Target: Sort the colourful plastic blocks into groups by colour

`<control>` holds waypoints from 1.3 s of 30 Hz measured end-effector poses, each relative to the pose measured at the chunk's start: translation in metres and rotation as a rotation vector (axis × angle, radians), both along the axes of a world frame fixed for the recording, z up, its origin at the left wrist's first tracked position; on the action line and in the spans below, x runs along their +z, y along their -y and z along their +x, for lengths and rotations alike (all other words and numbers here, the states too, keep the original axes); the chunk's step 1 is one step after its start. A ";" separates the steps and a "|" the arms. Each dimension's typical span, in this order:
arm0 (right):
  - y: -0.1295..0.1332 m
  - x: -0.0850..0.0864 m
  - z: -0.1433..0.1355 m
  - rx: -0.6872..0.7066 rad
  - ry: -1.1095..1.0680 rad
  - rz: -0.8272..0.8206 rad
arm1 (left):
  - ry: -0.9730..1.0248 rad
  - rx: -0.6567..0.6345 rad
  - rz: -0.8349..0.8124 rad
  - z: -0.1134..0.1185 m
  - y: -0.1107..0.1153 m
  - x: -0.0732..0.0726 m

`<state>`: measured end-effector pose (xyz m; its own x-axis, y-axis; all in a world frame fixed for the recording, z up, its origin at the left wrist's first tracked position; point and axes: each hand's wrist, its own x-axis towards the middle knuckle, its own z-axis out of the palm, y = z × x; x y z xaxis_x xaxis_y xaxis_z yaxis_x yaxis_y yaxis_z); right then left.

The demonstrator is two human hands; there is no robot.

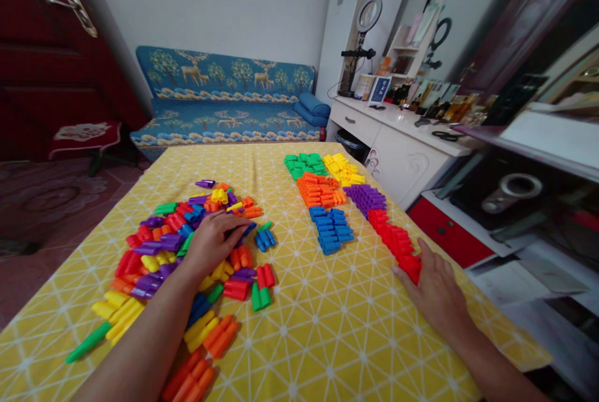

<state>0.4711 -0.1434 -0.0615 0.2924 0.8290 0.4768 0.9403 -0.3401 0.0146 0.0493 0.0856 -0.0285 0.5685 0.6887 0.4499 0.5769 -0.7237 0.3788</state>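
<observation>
My left hand [218, 240] reaches over a mixed heap of coloured plastic pieces [171, 242], its fingers closed around a blue piece [249, 228]. My right hand [433, 277] has its thumb and fingers around the near end of a row of red pieces [397, 243], gripping the red pieces there. Beyond that row lie purple pieces [365, 200], and left of them are blue pieces [331, 230]. Farther back sit orange pieces [321, 191], green pieces [305, 165] and yellow pieces [344, 170], each colour in its own group.
A yellow patterned cloth [299, 327] covers the table. Behind it stands a blue sofa [229, 96]. At the right are a white dresser [397, 140] with bottles and a ring light [369, 14]. A red stool [87, 137] stands at the left.
</observation>
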 end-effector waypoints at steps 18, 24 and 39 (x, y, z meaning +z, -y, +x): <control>-0.005 0.005 0.007 0.131 0.049 -0.045 | -0.004 -0.001 -0.004 0.001 0.002 0.002; -0.006 0.005 0.008 0.135 0.073 -0.038 | -0.006 0.000 0.014 0.000 0.002 0.001; -0.006 0.005 0.006 0.135 0.060 -0.036 | 0.002 -0.001 0.006 0.001 0.003 0.002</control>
